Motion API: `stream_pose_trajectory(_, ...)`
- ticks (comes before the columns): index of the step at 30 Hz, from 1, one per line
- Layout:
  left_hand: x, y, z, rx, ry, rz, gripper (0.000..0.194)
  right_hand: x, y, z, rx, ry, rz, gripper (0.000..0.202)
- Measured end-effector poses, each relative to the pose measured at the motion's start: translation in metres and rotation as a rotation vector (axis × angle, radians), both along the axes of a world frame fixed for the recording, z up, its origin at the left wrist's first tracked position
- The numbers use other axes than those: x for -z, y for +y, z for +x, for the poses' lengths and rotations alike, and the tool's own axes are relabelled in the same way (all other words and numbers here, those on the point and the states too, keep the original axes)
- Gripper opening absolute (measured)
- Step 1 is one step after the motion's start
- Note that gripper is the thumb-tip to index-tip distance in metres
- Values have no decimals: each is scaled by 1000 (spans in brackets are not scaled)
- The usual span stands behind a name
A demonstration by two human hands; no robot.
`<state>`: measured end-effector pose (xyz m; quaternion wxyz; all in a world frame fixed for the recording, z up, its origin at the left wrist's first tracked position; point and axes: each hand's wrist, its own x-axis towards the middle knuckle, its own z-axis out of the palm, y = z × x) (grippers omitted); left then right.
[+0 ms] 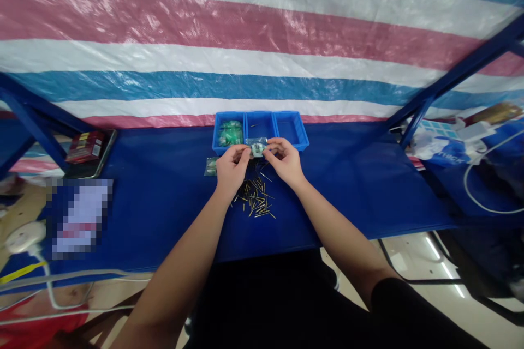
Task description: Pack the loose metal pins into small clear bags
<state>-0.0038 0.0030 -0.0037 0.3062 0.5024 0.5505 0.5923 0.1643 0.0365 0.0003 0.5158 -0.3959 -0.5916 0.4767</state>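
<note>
Between my two hands is a small clear plastic bag point(257, 148) with a pale label or content inside. My left hand point(234, 168) pinches its left edge, and my right hand point(285, 162) pinches the right edge. Just beyond them stand blue bins point(301, 133) in a row; the left one holds several green bags point(230, 133). Another small bag point(210, 167) lies on the table left of my left hand. Below my hands is a loose pile of thin brass-coloured and dark metal pins or bits point(257, 198), partly covered by my left hand.
The table has a blue cover point(352, 185). A dark red box point(85, 147) rests on a dark tray at the left, above a blurred-out item point(79, 218). A white plug point(25, 237) with cables is at the front left. Bags and a white cable point(470, 180) lie at the right.
</note>
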Motion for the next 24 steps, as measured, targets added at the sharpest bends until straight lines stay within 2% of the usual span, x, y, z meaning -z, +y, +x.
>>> stream_pose_trajectory(5, 2, 1, -6, -82, 165, 62, 21, 7, 1, -3, 17, 16, -28, 34)
stream_pose_trajectory(8, 3, 1, -7, -70, 183, 29, 22, 9, 1, -4, 75, -31, -5, 31)
stream_pose_trajectory(13, 1, 0, -5, -24, 144, -19, 20, 8, -2, -5, 62, -47, 0, 29)
stream_pose_trajectory(19, 1, 1, -5, 1, 20, -21, 19, 4, -2, -2, 129, -120, 60, 29)
stream_pose_trajectory(24, 1, -1, -1, 68, -71, -5, 29, -3, -3, -1, 53, 23, -38, 39)
